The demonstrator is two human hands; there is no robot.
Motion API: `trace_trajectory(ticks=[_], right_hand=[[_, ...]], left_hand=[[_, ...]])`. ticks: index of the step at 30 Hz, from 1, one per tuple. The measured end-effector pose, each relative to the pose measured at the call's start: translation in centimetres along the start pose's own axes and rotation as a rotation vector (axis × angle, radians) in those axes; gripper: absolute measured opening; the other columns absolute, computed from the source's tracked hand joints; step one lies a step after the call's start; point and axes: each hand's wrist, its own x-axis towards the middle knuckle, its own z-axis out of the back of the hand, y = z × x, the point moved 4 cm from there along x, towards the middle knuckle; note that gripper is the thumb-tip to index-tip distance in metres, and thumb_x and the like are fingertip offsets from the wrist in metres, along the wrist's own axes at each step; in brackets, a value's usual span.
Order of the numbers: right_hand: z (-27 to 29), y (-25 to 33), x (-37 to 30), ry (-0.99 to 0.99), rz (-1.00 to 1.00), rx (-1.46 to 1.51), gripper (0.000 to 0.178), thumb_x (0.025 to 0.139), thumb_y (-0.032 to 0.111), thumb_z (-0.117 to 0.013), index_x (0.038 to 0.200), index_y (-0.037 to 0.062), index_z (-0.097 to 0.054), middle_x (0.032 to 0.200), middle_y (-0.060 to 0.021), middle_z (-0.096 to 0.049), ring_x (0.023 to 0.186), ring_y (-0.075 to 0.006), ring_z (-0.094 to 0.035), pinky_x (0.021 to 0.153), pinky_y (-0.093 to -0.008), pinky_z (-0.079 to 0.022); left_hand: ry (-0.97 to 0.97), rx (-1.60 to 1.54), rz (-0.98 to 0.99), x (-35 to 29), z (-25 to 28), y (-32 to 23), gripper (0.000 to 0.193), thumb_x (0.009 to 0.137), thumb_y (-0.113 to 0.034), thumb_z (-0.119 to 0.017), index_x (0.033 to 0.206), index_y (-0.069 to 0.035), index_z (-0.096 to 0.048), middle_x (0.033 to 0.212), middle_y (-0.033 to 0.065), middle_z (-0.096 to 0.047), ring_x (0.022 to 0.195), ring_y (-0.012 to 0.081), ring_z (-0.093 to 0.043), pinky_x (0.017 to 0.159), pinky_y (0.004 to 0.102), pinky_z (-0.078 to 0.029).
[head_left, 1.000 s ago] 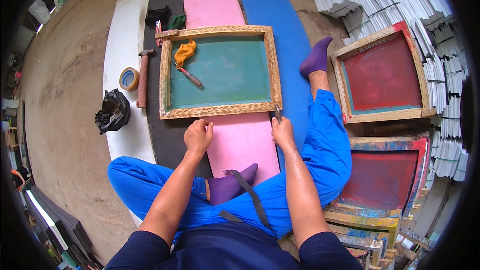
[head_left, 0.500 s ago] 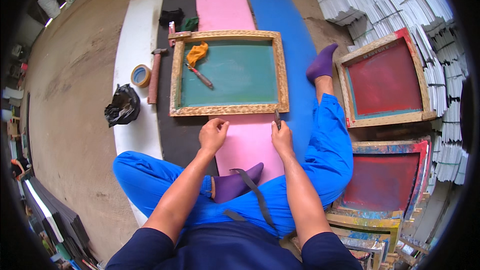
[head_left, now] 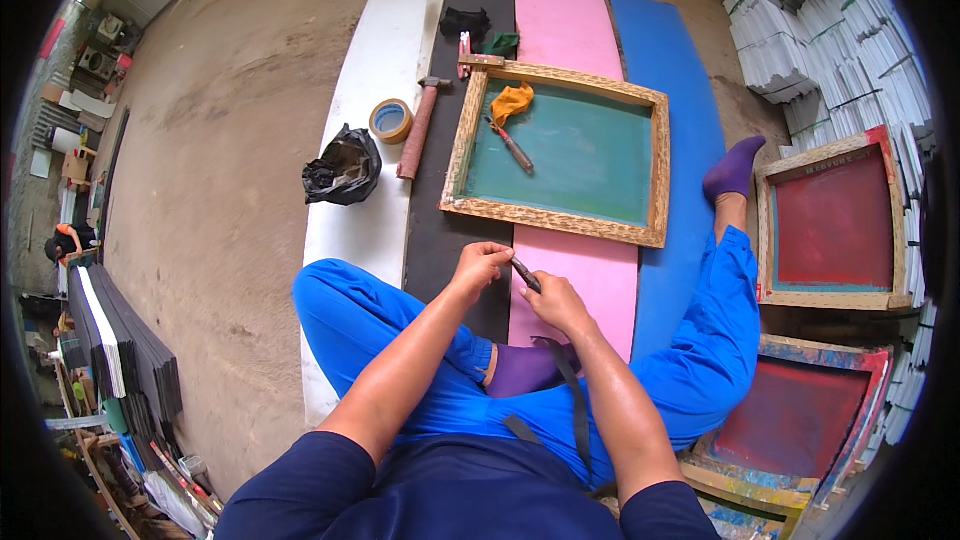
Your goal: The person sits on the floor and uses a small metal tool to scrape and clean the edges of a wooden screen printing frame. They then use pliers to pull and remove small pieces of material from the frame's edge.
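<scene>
My right hand (head_left: 557, 302) grips a slim dark hand tool (head_left: 526, 275); its exact kind is unclear. At the tool's far end, the fingers of my left hand (head_left: 480, 268) are pinched together; whatever they hold is too small to make out. Both hands are just in front of a wooden screen-printing frame (head_left: 560, 220) with green mesh (head_left: 585, 155). On the mesh lie an orange cloth (head_left: 512, 103) and a tool with a red and dark handle (head_left: 515, 150). A hammer (head_left: 418, 130) with a wrapped reddish handle rests left of the frame.
A tape roll (head_left: 391, 121) and a black plastic bag (head_left: 343, 166) sit on the white board (head_left: 350, 230). A red tool (head_left: 464, 52) stands by the frame's far-left corner. Red-meshed frames (head_left: 832, 225) and white stacks (head_left: 775, 50) are at the right.
My hands have come together, and the tool in my right hand now tilts toward my left fingers. The whole view has swung left, shifting the scene rightward.
</scene>
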Motion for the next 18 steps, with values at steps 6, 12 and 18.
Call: trace_trajectory(ticks=[6, 12, 18], right_hand=[[-2.2, 0.6, 1.5, 0.193, -0.083, 0.191, 0.041, 0.096, 0.034, -0.069, 0.118, -0.0003, -0.07, 0.101, -0.0266, -0.074, 0.098, -0.0419, -0.071, 0.089, -0.0484, -0.054], [0.9, -0.7, 0.2, 0.121, -0.203, 0.271, 0.036, 0.096, 0.033, -0.068, 0.11, -0.0008, -0.067, 0.093, -0.0268, -0.072, 0.093, -0.0426, -0.072, 0.084, -0.0507, -0.054], [8.6, -9.3, -1.3, -0.26, -0.288, 0.183, 0.033, 0.096, 0.027, -0.067, 0.111, -0.0029, -0.066, 0.105, -0.0321, -0.071, 0.105, -0.0486, -0.067, 0.092, -0.0531, -0.052]], left_hand=[[-0.386, 0.342, -0.096, -0.2, 5.2, -0.8, 0.019, 0.087, -0.027, -0.081, 0.092, -0.009, -0.083, 0.082, 0.0091, -0.078, 0.071, 0.0194, -0.072, 0.068, 0.0348, -0.057], [-0.574, 0.911, -0.174, -2.1, 4.6, -2.6, 0.032, 0.084, -0.045, -0.081, 0.087, -0.013, -0.08, 0.09, 0.0127, -0.078, 0.088, 0.0339, -0.076, 0.08, 0.048, -0.059], [-0.432, 1.083, -0.797, -2.4, -2.0, -3.8, 0.021, 0.081, -0.029, -0.082, 0.094, -0.013, -0.076, 0.11, 0.0058, -0.07, 0.11, 0.0298, -0.064, 0.09, 0.0429, -0.052]])
